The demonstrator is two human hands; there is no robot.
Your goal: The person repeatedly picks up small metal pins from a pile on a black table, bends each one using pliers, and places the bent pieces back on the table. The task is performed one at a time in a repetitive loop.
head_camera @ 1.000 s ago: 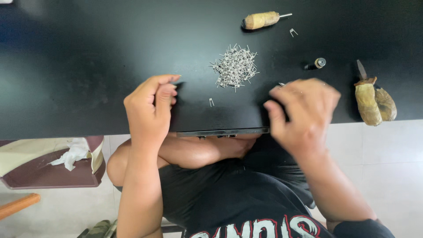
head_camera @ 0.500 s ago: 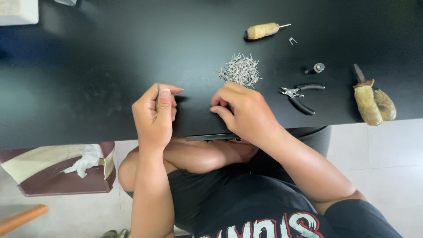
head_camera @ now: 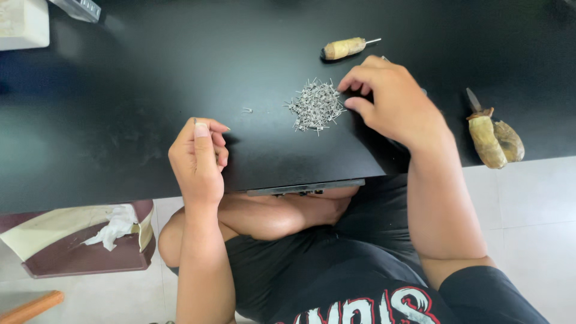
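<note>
Here your left hand (head_camera: pixel 197 159) is pinching one upright staple (head_camera: pixel 195 120), its long axis vertical; your right hand's (head_camera: pixel 393 102) grip is narrowing at the staple pile (head_camera: pixel 315 105).

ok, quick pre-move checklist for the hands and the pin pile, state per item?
1. Right hand at the pile of small metal pins: ok, fingertips at its right edge.
2. Pin picked up by right hand: cannot tell, fingers curl over.
3. Left hand steady on the black table: ok, closed near the front edge, something thin pinched at the thumb.
4. Stray pin lying apart from the pile: not ok.
5. Wooden-handled tool clear of hands: ok, beyond the pile.
6. Two wooden-handled tools at right: ok, untouched.
</note>
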